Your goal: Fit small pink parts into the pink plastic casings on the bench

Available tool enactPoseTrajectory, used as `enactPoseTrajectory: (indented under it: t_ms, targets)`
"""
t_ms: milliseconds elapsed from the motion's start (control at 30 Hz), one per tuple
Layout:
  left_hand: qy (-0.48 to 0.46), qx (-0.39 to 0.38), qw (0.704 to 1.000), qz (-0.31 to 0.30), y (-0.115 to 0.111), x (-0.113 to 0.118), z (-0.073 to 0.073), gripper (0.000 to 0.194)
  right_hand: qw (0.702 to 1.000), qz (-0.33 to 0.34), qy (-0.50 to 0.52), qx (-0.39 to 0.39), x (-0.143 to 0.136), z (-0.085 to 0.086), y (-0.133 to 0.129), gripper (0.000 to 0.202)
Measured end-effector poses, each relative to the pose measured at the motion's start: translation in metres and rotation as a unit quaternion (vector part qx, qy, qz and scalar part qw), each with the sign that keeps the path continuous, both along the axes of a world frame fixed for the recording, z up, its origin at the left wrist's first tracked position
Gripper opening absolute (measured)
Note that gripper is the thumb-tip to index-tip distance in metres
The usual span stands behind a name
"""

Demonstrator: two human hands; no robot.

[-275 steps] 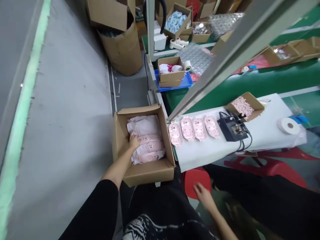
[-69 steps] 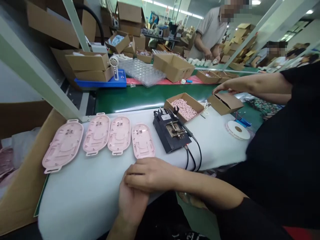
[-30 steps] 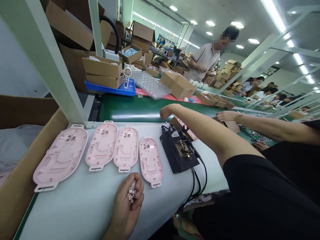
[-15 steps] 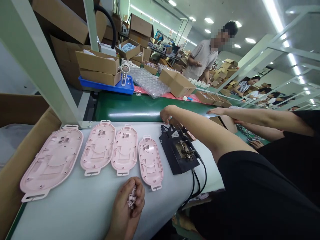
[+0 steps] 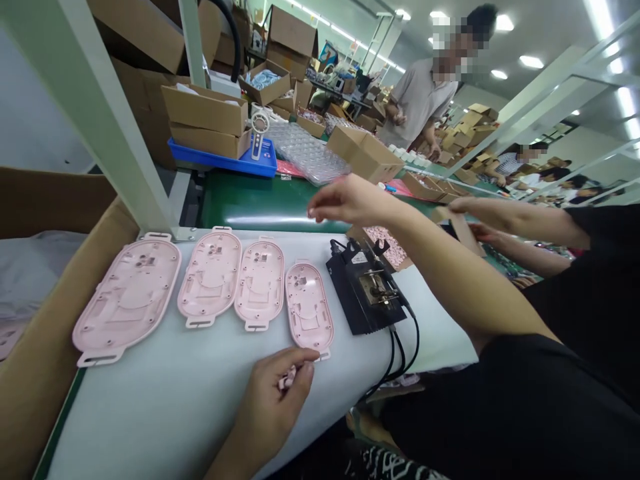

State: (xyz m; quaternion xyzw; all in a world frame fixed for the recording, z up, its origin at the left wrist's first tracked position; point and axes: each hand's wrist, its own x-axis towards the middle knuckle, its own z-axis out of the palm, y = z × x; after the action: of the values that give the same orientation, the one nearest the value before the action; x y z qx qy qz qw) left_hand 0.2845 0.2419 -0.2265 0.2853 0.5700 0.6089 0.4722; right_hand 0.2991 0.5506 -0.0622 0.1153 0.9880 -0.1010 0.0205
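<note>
A: Holding small pink parts [image 5: 289, 379] in the left hand [image 5: 273, 400], fingers curled round them, low on the white pad [image 5: 165, 400], just below the rightmost pink shell.

B: Right hand?

A: Right hand [image 5: 345, 200] is raised over the green belt [image 5: 250, 203], fingertips pinched together. Can't tell if anything is between them, too small.

B: Shells?

A: Four pink oval shells [image 5: 215, 280] in a row on the pad, insides up. Black fixture [image 5: 367, 293] with two cables just right of the last one.

B: Containers?

A: Small cardboard box [image 5: 393, 248] behind the fixture, full of the same little pink pieces, partly hidden by the right forearm. Big carton [image 5: 30, 373] at far left edge, grey wrapping inside. Blue tray [image 5: 220, 161] further up carries stacked brown boxes and a small white fan. Clear blister trays [image 5: 307, 153] beside it.

B: Other people?

A: Another person's arm [image 5: 510, 217] reaches in from the right, touching a brown box [image 5: 457, 227]. Contents not visible.
</note>
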Motion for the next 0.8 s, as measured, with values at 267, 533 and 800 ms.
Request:
enactPoseTrajectory:
  t_ms: [267, 533, 800]
  targets:
    - [0.294, 0.042, 0.955, 0.016, 0.020, -0.011, -0.012, 0.028, 0.973, 0.090, -0.072, 0.200, 0.042, -0.098, -0.095, 0.017]
    - [0.338, 0.040, 0.940, 0.005, 0.014, -0.012, -0.020, 0.026, 0.975, 0.115, -0.035, 0.188, 0.044, -0.125, -0.087, 0.015]
    - [0.298, 0.049, 0.953, 0.005, 0.012, -0.011, -0.022, 0.026, 0.992, 0.059, 0.001, 0.114, 0.046, -0.123, -0.074, 0.026]
